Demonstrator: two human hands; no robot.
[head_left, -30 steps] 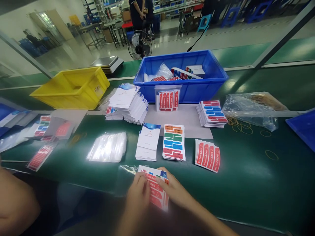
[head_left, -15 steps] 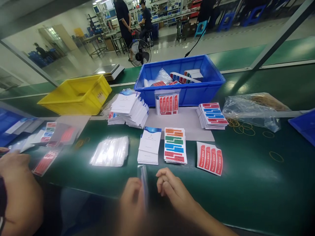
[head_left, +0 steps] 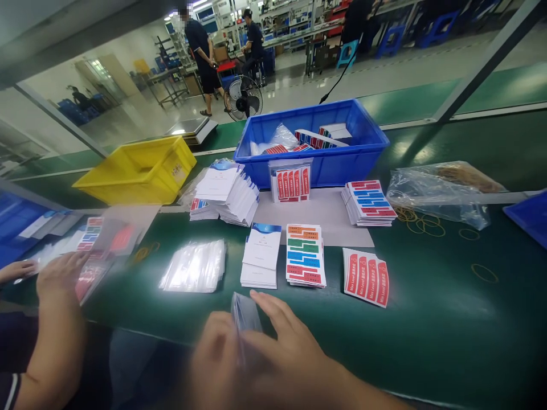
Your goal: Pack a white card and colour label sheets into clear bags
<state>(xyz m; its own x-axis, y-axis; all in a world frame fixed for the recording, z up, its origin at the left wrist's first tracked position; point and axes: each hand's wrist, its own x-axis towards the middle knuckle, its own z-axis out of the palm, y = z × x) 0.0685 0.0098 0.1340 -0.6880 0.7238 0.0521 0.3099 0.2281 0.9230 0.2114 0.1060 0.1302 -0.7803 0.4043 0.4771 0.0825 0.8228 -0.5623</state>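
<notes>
My left hand (head_left: 216, 347) is closed on a clear plastic bag (head_left: 247, 313) that stands edge-on above the table's front part. My right hand (head_left: 290, 347) is at the bag's right side, its fingers apart and the thumb against the plastic. Just beyond the hands lie a stack of white cards with a blue top (head_left: 261, 255) and a stack of coloured label sheets (head_left: 305, 256). To the left is a pile of clear bags (head_left: 194, 266); to the right, red label sheets (head_left: 366, 277). Motion blurs the lower part of my left hand.
Behind are a blue bin (head_left: 311, 168), a yellow bin (head_left: 137, 171), a large card pile (head_left: 226, 191) and more label sheets (head_left: 370, 202). Rubber bands (head_left: 421, 222) lie right, beside a plastic bag (head_left: 440, 191). A co-worker's arm (head_left: 60, 319) reaches in at the left.
My right hand has moved left onto the bag, and the bag has tilted and spread wider. The co-worker's arm has shifted right. In the background, a standing person has moved left.
</notes>
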